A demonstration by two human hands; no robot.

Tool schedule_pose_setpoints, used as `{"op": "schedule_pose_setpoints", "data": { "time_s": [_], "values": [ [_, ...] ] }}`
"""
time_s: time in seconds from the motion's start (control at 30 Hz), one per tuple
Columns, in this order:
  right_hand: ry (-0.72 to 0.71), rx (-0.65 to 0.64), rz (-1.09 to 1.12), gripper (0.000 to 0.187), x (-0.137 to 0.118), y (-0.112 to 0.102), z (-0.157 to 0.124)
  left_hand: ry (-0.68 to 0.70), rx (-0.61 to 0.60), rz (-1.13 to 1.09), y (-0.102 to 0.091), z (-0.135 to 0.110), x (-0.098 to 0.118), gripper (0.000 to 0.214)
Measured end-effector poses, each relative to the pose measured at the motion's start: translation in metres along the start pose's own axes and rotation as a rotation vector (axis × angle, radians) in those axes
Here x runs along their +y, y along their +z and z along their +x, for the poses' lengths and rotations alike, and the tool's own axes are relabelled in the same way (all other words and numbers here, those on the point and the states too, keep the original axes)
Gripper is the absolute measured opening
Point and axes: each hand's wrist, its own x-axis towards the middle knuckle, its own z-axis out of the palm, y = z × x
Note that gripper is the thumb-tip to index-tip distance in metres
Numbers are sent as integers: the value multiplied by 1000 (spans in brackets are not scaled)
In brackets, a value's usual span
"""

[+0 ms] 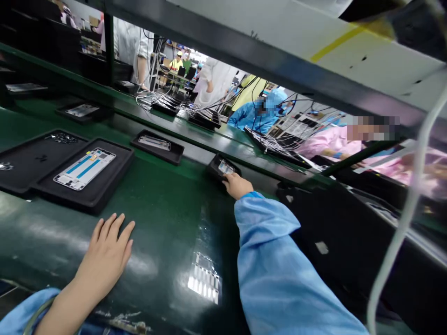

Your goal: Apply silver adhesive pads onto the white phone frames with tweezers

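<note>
My left hand (106,249) lies flat on the dark green belt (164,204), fingers stretched out and holding nothing. My right hand (237,185), in a blue sleeve, reaches far forward and grips the near edge of a small black tray (217,166) that carries a phone part (226,167). To the left of my left hand sits a black tray (104,184) with a white and blue phone frame (84,168) lying in it.
Another black tray (158,146) with a part lies further up the belt, and an empty-looking tray (31,160) at far left. A black rail and shelf run overhead. People in blue and pink coats work across the line among cables.
</note>
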Motion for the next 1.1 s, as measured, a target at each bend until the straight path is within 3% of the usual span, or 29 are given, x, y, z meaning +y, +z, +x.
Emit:
{"op": "schedule_pose_setpoints", "data": {
  "time_s": [0.1,0.27,0.4,0.57,0.67,0.77,0.9,1.0,1.1],
  "values": [
    [-129,58,13,38,-34,-22,-27,-10,-5,-11,1,0,0,38],
    [-388,64,36,31,-84,-42,-109,-37,3,-74,1,2,-1,43],
    [-655,68,19,27,-116,-38,-179,-89,2,-141,-3,5,-3,50],
    [-805,102,144,21,-155,-26,-253,-112,-17,-227,-8,6,-3,50],
    [-846,134,282,30,-167,-22,-279,-89,-35,-259,-8,5,-3,49],
    [-702,288,502,34,-156,-17,-287,-43,-75,-274,-8,6,-4,47],
    [-232,537,722,24,-112,1,-283,19,-147,-267,-12,5,-6,48],
    [155,494,959,30,-80,22,-282,53,-193,-248,-17,4,-6,49],
    [426,383,1194,46,-63,40,-287,85,-223,-235,-21,1,-6,50]
  ]
}}
